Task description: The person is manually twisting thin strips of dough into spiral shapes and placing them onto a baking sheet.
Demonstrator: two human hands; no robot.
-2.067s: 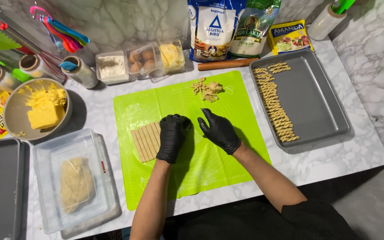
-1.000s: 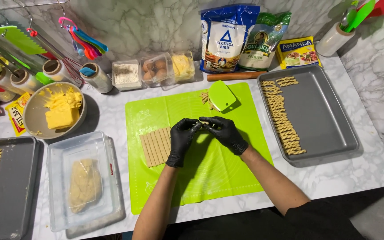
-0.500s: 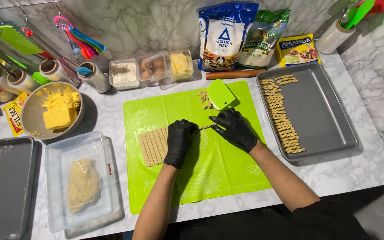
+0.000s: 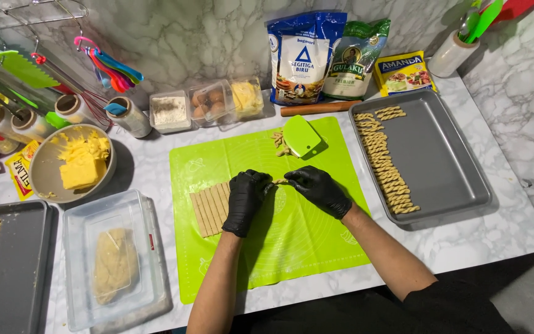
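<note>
1. The left hand (image 4: 246, 199) and right hand (image 4: 320, 188), both black-gloved, pinch opposite ends of a thin dough strip (image 4: 280, 181), apparently twisting it.
2. The strip sits above the green silicone mat (image 4: 292, 247), beside the cut dough sheet (image 4: 211, 207).
3. The baking tray (image 4: 446, 161) at right has open room beside its twisted sticks (image 4: 384, 161).

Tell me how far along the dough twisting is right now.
Done: a long row of twisted sticks lines the left edge of the right baking tray, and more sit on the left tray. In hand: left hand and right hand hold one strip between them. Left: the cut strips on the green mat, and a dough lump in the clear tub.
</note>
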